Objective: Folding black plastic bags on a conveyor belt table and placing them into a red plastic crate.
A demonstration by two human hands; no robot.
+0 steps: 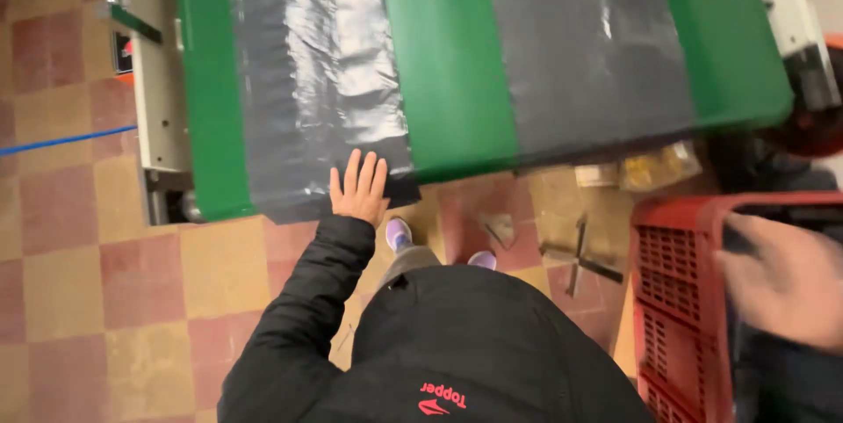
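My left hand [358, 188] lies flat, fingers spread, on the near edge of a grey plastic bag [320, 80] that lies on the green belt [448, 63] of a machine. A second grey plastic bag [588, 45] lies on the belt further right. My right hand [786, 281] is blurred at the right, over the rim of a red plastic crate [680, 300]; whether it holds anything is not visible. My black jacket fills the lower middle.
The machine's grey metal frame [162, 98] stands at the belt's left side. The floor has red and yellow tiles [88, 282], with cardboard scraps [571, 238] and yellowish packets [650, 166] under the belt's end. A blue line [61, 140] crosses the floor at left.
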